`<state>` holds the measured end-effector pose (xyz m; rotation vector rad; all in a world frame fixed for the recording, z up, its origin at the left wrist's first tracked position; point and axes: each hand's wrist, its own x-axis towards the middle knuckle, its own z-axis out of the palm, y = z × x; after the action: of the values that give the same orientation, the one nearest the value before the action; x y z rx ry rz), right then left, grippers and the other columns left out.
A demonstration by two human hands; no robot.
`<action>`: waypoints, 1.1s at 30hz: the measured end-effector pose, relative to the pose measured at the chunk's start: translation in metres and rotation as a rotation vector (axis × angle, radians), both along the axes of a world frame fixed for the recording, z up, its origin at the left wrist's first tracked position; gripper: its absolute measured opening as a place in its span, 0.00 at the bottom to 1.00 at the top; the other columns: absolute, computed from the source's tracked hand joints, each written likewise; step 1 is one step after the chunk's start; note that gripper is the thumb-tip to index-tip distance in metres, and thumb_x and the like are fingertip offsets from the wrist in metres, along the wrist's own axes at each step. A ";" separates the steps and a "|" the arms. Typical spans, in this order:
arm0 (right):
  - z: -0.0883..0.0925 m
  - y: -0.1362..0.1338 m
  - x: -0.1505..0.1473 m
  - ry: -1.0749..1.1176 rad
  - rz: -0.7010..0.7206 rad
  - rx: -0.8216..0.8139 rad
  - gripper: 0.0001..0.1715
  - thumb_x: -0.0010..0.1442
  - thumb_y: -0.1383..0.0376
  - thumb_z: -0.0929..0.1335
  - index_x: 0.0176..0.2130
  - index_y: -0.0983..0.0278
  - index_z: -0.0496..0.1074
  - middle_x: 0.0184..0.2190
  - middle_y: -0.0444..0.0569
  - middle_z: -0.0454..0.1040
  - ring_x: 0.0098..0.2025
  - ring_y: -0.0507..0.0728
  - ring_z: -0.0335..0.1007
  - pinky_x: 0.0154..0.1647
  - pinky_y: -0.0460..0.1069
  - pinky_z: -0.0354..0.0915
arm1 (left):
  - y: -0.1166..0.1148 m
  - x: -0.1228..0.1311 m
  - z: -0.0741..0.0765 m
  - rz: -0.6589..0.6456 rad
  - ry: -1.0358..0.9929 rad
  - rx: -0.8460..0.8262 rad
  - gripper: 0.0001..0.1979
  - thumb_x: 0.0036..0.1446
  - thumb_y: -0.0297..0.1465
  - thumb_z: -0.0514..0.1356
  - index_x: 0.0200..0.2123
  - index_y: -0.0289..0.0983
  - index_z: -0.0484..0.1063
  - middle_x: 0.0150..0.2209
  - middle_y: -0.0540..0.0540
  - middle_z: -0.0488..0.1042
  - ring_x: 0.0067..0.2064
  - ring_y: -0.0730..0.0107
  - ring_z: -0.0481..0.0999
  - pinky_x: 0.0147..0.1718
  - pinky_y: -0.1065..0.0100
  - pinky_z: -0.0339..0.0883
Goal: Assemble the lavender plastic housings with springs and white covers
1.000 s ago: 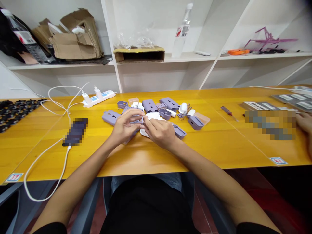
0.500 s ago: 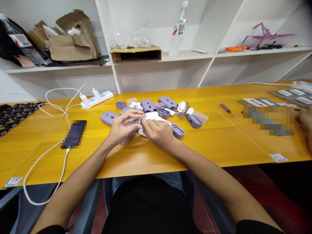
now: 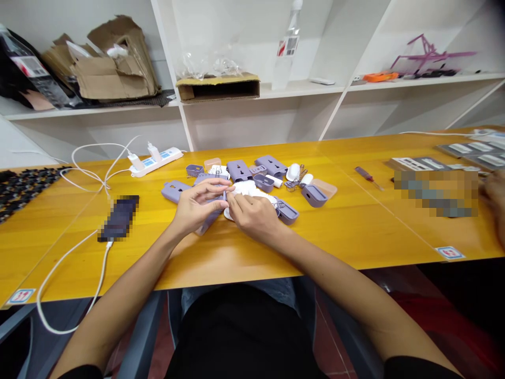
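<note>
My hands work close together at the middle of the yellow wooden table (image 3: 339, 231). My right hand (image 3: 250, 216) pinches a small lilac plastic piece (image 3: 224, 196) against a white plastic part (image 3: 246, 187). My left hand (image 3: 197, 205) curves just beside that piece, above a lilac plastic housing (image 3: 209, 220), which it partly hides. Whether it grips anything is unclear. Around them lie more lilac housings (image 3: 239, 170), (image 3: 314, 196), a white oval part (image 3: 292, 171) and small metal springs (image 3: 300, 176).
A red-handled screwdriver (image 3: 369, 177) lies to the right, near a co-worker's hand (image 3: 493, 202). On the left are a white power strip (image 3: 155, 160), cables and a blurred phone (image 3: 119, 218). White shelves behind hold cardboard and a bottle (image 3: 286, 50).
My right hand has shifted slightly left, closer to my left hand. The whole view has tilted a little. The co-worker's hand has moved slightly at the right edge.
</note>
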<state>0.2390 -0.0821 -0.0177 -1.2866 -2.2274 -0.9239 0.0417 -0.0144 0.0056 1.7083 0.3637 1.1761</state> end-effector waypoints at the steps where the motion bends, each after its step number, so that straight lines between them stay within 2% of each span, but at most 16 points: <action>1: 0.000 -0.001 -0.001 -0.010 -0.004 -0.003 0.22 0.80 0.70 0.60 0.62 0.77 0.74 0.39 0.58 0.82 0.37 0.58 0.75 0.29 0.53 0.60 | 0.000 0.000 0.000 0.008 0.004 -0.015 0.14 0.52 0.30 0.82 0.41 0.37 0.86 0.56 0.38 0.84 0.57 0.52 0.88 0.63 0.46 0.81; 6: -0.001 -0.003 -0.005 -0.043 -0.058 -0.037 0.23 0.78 0.74 0.58 0.62 0.79 0.74 0.44 0.64 0.83 0.41 0.61 0.77 0.31 0.53 0.63 | 0.000 0.001 -0.002 0.058 0.017 -0.074 0.16 0.50 0.33 0.82 0.41 0.37 0.86 0.56 0.36 0.85 0.60 0.49 0.86 0.55 0.50 0.86; 8: -0.002 -0.003 -0.006 -0.031 -0.066 -0.058 0.22 0.78 0.74 0.59 0.62 0.78 0.74 0.44 0.64 0.83 0.41 0.61 0.77 0.30 0.53 0.63 | 0.000 0.001 -0.002 0.063 0.042 -0.077 0.20 0.49 0.35 0.83 0.44 0.37 0.87 0.57 0.35 0.85 0.61 0.46 0.85 0.58 0.46 0.85; 11: -0.002 -0.001 -0.005 -0.012 -0.072 -0.055 0.20 0.78 0.73 0.60 0.60 0.77 0.74 0.39 0.60 0.82 0.38 0.60 0.76 0.29 0.53 0.59 | -0.001 0.000 -0.002 0.055 0.091 -0.082 0.25 0.49 0.37 0.83 0.50 0.37 0.87 0.58 0.35 0.85 0.61 0.45 0.85 0.66 0.41 0.79; 16: -0.003 0.002 -0.001 0.010 -0.061 0.033 0.16 0.79 0.70 0.61 0.53 0.74 0.77 0.33 0.53 0.80 0.32 0.56 0.72 0.28 0.54 0.51 | -0.002 -0.001 -0.004 0.007 0.118 -0.100 0.30 0.54 0.36 0.81 0.59 0.37 0.84 0.61 0.35 0.83 0.63 0.41 0.84 0.66 0.41 0.79; 24: -0.002 0.002 -0.003 0.050 -0.073 -0.010 0.15 0.79 0.67 0.62 0.50 0.71 0.77 0.31 0.51 0.78 0.30 0.54 0.70 0.28 0.55 0.45 | -0.004 0.001 -0.010 0.058 0.174 0.092 0.26 0.62 0.33 0.73 0.64 0.38 0.82 0.63 0.38 0.82 0.63 0.48 0.84 0.68 0.48 0.77; 29: -0.004 0.001 -0.005 0.068 -0.092 -0.054 0.13 0.78 0.68 0.63 0.50 0.71 0.76 0.33 0.52 0.79 0.31 0.55 0.72 0.28 0.55 0.45 | -0.002 0.003 -0.021 0.067 0.163 0.103 0.28 0.62 0.32 0.72 0.65 0.39 0.80 0.62 0.38 0.83 0.62 0.49 0.85 0.61 0.51 0.83; 33: -0.002 -0.001 -0.007 0.069 -0.106 -0.042 0.13 0.78 0.67 0.63 0.51 0.71 0.76 0.34 0.52 0.80 0.31 0.56 0.73 0.28 0.55 0.44 | 0.000 0.005 -0.026 0.064 0.152 0.109 0.30 0.62 0.31 0.70 0.68 0.38 0.78 0.63 0.37 0.83 0.61 0.49 0.86 0.60 0.53 0.83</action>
<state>0.2317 -0.0826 -0.0200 -1.4457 -2.1543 -0.8615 0.0469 -0.0145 -0.0207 1.8999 0.4575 1.1324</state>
